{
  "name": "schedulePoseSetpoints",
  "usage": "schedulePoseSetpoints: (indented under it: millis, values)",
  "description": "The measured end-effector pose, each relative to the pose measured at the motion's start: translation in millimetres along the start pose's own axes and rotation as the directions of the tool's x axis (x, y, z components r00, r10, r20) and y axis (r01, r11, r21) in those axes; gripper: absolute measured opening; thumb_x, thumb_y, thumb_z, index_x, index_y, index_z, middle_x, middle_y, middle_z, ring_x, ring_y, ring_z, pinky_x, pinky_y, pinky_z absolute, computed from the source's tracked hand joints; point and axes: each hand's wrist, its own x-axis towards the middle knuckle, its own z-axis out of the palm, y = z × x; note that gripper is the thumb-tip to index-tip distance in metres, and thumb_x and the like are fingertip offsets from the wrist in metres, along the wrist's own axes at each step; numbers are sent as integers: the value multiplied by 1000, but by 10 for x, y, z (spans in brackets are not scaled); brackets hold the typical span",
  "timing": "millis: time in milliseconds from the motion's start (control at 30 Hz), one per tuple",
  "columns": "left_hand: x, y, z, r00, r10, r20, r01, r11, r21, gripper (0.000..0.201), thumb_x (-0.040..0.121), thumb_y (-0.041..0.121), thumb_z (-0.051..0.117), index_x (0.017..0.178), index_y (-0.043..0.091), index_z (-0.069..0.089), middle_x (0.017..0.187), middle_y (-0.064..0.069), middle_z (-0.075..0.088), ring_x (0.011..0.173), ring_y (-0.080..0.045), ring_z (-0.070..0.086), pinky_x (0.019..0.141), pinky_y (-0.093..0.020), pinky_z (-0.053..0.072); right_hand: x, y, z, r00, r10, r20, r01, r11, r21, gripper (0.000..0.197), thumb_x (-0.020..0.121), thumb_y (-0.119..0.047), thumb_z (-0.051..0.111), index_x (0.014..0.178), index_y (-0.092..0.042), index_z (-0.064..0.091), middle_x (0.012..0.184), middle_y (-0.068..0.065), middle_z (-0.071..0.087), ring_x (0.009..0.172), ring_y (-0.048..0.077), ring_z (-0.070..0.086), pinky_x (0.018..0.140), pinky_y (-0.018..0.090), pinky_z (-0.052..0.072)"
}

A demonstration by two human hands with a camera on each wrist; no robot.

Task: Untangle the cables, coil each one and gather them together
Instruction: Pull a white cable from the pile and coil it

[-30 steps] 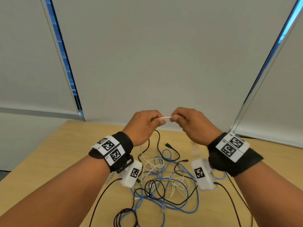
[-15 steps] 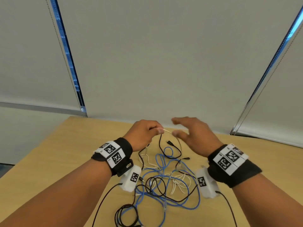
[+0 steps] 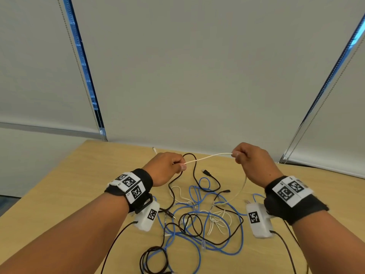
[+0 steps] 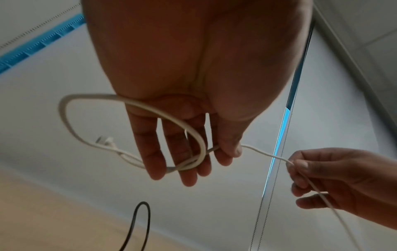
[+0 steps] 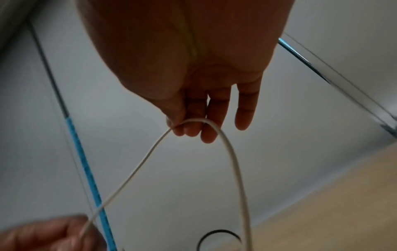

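Observation:
A white cable (image 3: 209, 158) runs taut between my two hands above the table. My left hand (image 3: 167, 169) pinches it between thumb and fingers; in the left wrist view a loop of the white cable (image 4: 128, 103) with its plug end hangs over the fingers (image 4: 150, 152). My right hand (image 3: 250, 161) pinches the same cable (image 5: 193, 120) further along, and the rest drops down from it toward the tangle. Below lie tangled blue cables (image 3: 197, 232), black cables (image 3: 197, 175) and more white cable (image 3: 217, 220) on the wooden table (image 3: 79, 194).
A small black coil (image 3: 154, 260) lies at the near edge of the tangle. Grey roller blinds (image 3: 197, 76) with bead chains stand close behind the table's far edge. Bare wood shows on the left and right sides of the table.
My right hand, open half a second ago, now pinches the white cable and has moved right and up. The hands are farther apart, with a longer stretch of cable between them.

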Motion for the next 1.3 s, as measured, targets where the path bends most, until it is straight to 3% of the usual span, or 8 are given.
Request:
schedulePoseSetpoints:
  millis: [233, 400, 533, 667, 767, 933, 1100, 1300]
  values:
    - [43, 252, 145, 997, 70, 19, -64, 969, -239, 18, 100, 25, 59, 89, 18, 73, 79, -3, 73, 74, -14, 68, 72, -30, 57, -150, -537, 264, 956, -258, 137, 289, 899, -329, 40, 96, -52, 47, 131, -34, 59, 128, -11, 66, 122, 17, 57, 111, 52, 35]
    - [17, 188, 111, 998, 37, -45, -47, 971, -236, 4, 93, 26, 71, 95, 26, 73, 100, 3, 62, 86, -16, 63, 67, -26, 54, -47, -480, 247, 975, -121, 187, 116, 992, 40, 21, 103, -32, 48, 94, -21, 63, 79, -4, 64, 72, 17, 65, 63, 29, 50]
    - [-56, 7, 93, 998, -8, -66, -7, 974, -226, 8, 93, 30, 69, 98, 24, 72, 96, 0, 69, 87, -15, 63, 81, -29, 50, 84, -312, 193, 998, -16, 67, 4, 985, 172, 20, 101, -29, 51, 90, -23, 66, 78, -9, 62, 71, 10, 56, 62, 28, 41]
    - [-173, -196, 11, 995, -60, -78, 30, 940, -341, 27, 98, 32, 63, 78, 20, 76, 57, 12, 54, 52, -3, 46, 54, -14, 40, 228, -17, 50, 982, 184, -45, -160, 933, 321, 20, 99, -25, 55, 85, -25, 70, 76, -7, 61, 65, 12, 51, 61, 27, 38]
    - [-244, -365, -103, 963, -224, -146, 83, 769, -634, 29, 102, 20, 56, 77, 15, 70, 56, 15, 52, 51, -7, 33, 48, -18, 33, 265, 252, -65, 931, 359, -69, -301, 859, 414, 22, 96, -21, 56, 83, -19, 72, 70, -1, 56, 56, 17, 44, 52, 27, 38]
    - [-275, -513, -274, 914, -385, -132, -24, 273, -962, 31, 105, 29, 48, 78, 14, 54, 65, -2, 43, 61, -17, 41, 70, -32, 42, 200, 592, -30, 869, 493, 27, -465, 797, 385, 22, 98, -19, 53, 91, -15, 74, 73, 5, 54, 61, 22, 49, 57, 29, 44]
    - [-206, -323, -199, 967, -239, -89, -17, 288, -957, 33, 107, 29, 45, 78, 15, 54, 70, -3, 47, 66, -20, 52, 82, -42, 53, 107, 435, 126, 971, 238, 36, -238, 971, 12, 33, 99, -21, 57, 131, -20, 64, 136, 12, 59, 118, 29, 60, 103, 41, 46]
    - [-23, 163, -16, 980, -190, -56, -39, 95, -995, 24, 107, 17, 44, 89, 10, 58, 68, -3, 48, 62, -17, 53, 83, -47, 60, -15, -346, 461, 930, -164, 328, 100, 974, 204, 54, 90, -55, 61, 139, -34, 55, 136, -16, 60, 123, 5, 55, 103, 30, 41]
